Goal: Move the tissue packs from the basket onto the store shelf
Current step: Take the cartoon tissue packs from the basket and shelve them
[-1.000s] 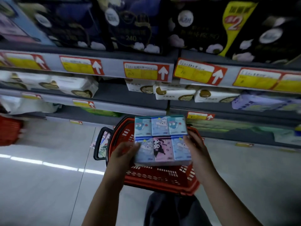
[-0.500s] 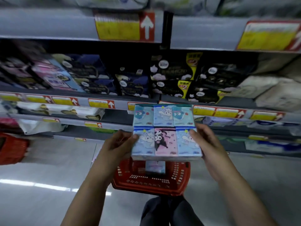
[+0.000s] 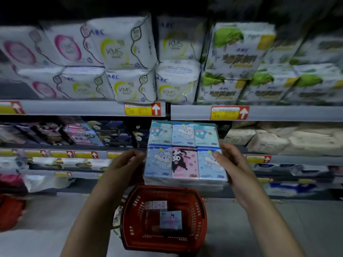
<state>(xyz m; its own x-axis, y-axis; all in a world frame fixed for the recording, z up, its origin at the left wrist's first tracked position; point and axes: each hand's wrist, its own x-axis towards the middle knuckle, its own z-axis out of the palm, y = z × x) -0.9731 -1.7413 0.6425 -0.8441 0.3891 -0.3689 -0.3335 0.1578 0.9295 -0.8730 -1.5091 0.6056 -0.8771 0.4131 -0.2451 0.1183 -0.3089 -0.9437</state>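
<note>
A bundle of tissue packs [image 3: 184, 154], blue, teal and pink with cartoon prints, is held up in front of the store shelf [image 3: 278, 113]. My left hand [image 3: 126, 165] grips its left side and my right hand [image 3: 230, 162] grips its right side. Below on the floor stands the red basket [image 3: 201, 217]. Inside it lie more small tissue packs [image 3: 169, 218]. The bundle is level with the dark shelf row behind it, just under the grey price rail.
White and green wrapped packs fill the upper shelf [image 3: 130, 62]. Dark and pink packs [image 3: 83, 134] sit on the row left of the bundle, beige packs [image 3: 278, 140] on the right. Another red basket [image 3: 9, 212] is at the far left on the grey floor.
Both hands have lifted the bundle up and away from the basket. The view has tilted upward, bringing the higher shelf of white packs into sight.
</note>
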